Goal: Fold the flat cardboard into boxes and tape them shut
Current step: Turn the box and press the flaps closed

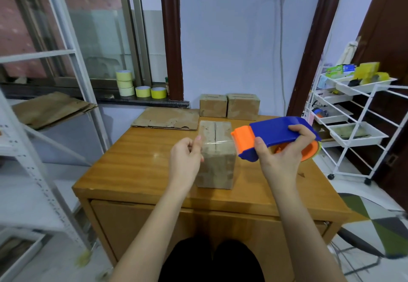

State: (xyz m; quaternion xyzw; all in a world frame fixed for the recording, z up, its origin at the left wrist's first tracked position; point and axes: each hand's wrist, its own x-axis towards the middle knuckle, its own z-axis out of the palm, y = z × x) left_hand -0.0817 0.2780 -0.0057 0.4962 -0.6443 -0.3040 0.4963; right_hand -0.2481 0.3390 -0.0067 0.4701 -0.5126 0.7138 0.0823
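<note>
A folded cardboard box (217,153) stands upright near the middle of the wooden bench (141,149), its top flaps meeting along a seam. The left hand (186,160), at the box's 9 o'clock, pinches the free end of a clear tape strip (217,143) between thumb and fingers. The strip stretches across the box top to the 3 o'clock side, where the right hand (281,151) grips a blue and orange tape dispenser (276,137), fingers wrapped over its blue body and thumb beneath. At 12 o'clock from the box, two finished boxes (229,106) sit side by side against the wall, and at 11 o'clock a sheet of flat cardboard (167,118) lies on the bench's far edge. Yellow tape rolls (141,87) rest on the window sill beyond it.
</note>
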